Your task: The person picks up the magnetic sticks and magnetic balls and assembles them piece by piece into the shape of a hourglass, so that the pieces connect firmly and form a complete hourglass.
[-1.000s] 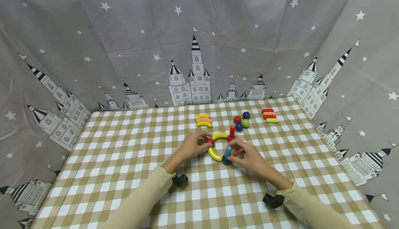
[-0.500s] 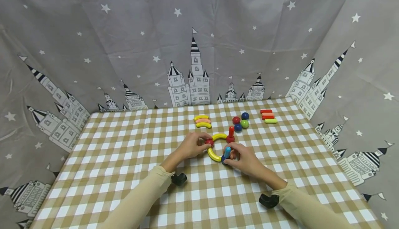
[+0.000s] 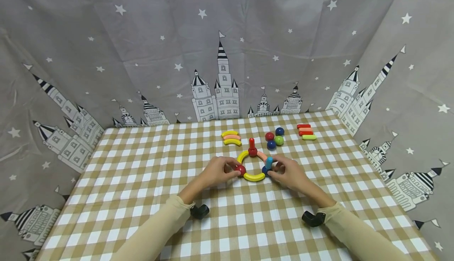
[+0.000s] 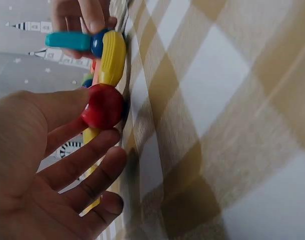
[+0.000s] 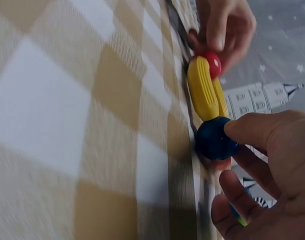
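Note:
A ring of curved sticks and balls lies on the checked cloth. My left hand [image 3: 220,170] pinches the red ball [image 4: 104,106] at the ring's left between thumb and fingers. On the right side, my right hand [image 3: 291,173] holds the dark blue ball [image 5: 216,138], from which a light blue stick [image 3: 269,162] stands up. A yellow curved stick [image 3: 254,177] joins these two balls along the near side. At the far side another red ball [image 3: 252,152] carries an upright red stick [image 3: 252,142]. A second yellow curve [image 3: 242,157] and a peach curve [image 3: 261,155] run down from it.
Behind the ring lie a stack of curved sticks [image 3: 232,142], several loose balls [image 3: 279,140] in a cluster, and a row of short straight sticks [image 3: 309,137]. A grey curtain [image 3: 159,36] with printed castles hangs beyond the table's far edge.
The ring has turned counterclockwise in both hands. The blue ball with its stick has moved right and away, the red stick has moved left and away, and the left red ball has come slightly nearer.

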### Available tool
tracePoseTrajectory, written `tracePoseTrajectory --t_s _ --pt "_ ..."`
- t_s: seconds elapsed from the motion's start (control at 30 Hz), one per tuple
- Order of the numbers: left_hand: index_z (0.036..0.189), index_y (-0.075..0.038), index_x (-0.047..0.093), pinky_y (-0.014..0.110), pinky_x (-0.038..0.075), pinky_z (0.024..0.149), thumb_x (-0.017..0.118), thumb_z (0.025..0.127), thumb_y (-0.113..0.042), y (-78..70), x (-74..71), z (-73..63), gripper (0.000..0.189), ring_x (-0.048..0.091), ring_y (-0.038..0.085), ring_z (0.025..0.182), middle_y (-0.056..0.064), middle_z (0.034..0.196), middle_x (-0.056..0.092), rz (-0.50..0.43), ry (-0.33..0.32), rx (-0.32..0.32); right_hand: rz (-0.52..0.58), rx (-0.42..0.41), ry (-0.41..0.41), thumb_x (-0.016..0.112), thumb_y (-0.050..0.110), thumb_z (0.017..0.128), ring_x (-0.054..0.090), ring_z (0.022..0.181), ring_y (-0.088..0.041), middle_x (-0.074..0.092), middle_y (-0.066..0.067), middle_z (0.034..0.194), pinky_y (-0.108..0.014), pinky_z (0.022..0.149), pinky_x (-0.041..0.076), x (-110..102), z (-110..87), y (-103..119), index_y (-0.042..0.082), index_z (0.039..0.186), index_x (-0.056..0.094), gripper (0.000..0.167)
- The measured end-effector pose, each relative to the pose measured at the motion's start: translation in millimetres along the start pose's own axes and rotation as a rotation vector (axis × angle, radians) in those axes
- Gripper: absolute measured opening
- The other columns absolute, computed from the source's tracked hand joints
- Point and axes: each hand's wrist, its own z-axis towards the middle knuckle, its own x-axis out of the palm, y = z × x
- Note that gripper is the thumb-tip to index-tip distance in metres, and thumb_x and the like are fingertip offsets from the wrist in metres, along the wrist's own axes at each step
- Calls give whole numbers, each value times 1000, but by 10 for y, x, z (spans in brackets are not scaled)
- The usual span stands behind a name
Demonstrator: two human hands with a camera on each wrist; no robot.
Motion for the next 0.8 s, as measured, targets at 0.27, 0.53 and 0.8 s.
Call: tracePoseTrajectory --t_s 0.27,0.53,0.8 --pt "119 -12 76 24 50 68 75 96 -26 -141 43 -108 27 61 9 76 -8 97 73 -56 143 49 16 12 -16 76 6 92 63 82 -16 70 -5 99 -37 78 56 -88 56 -152 7 120 69 29" --pt "90 -15 72 25 49 64 76 95 -21 -18 -19 28 9 59 9 69 -6 85 70 -30 -36 30 39 17 8 76 10 93 64 84 -17 71 -7 111 -30 77 54 -75 73 -171 10 119 67 27" --pt "126 -8 71 27 48 63 76 95 -23 52 16 278 35 59 13 70 7 118 73 -43 -173 -31 23 43 -11 78 13 93 62 83 -15 71 -7 110 -27 75 53 -25 44 -184 9 118 67 27"
